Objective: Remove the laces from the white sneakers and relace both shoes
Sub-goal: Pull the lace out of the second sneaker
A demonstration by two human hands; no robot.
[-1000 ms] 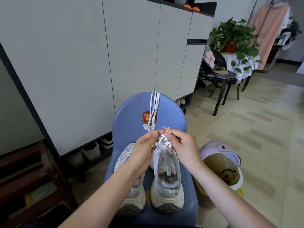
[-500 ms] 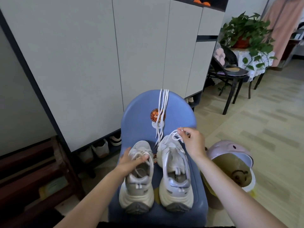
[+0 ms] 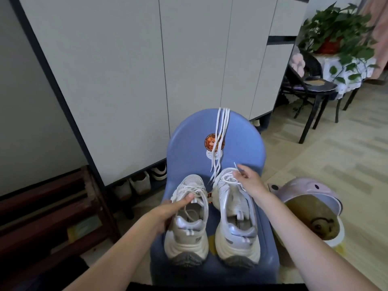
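Change: left hand (image 3: 168,211) has dropped from the laces of the right sneaker (image 3: 235,215) to the collar of the left sneaker (image 3: 189,219) since a second ago; the right hand (image 3: 248,181) has moved toward that shoe's toe.
Left hand: thumb lies across the left sneaker's tongue and upper laces, fingers curled round the shoe's outer side, gripping it.
Right hand: fingers (image 3: 241,168) pinch a lace end (image 3: 235,164) just above the right sneaker's laced front.
Sneakers: both stand side by side on the blue chair (image 3: 247,148), heels toward the camera, toes toward the backrest.
Loose laces (image 3: 220,139): several white strands hang over the backrest top, apart from both hands.
Writing: a round cartoon sticker (image 3: 210,142) and a white label sit behind the strands; their text is too small to read.
Nearby: a pink bin (image 3: 310,192) stands right of the chair.
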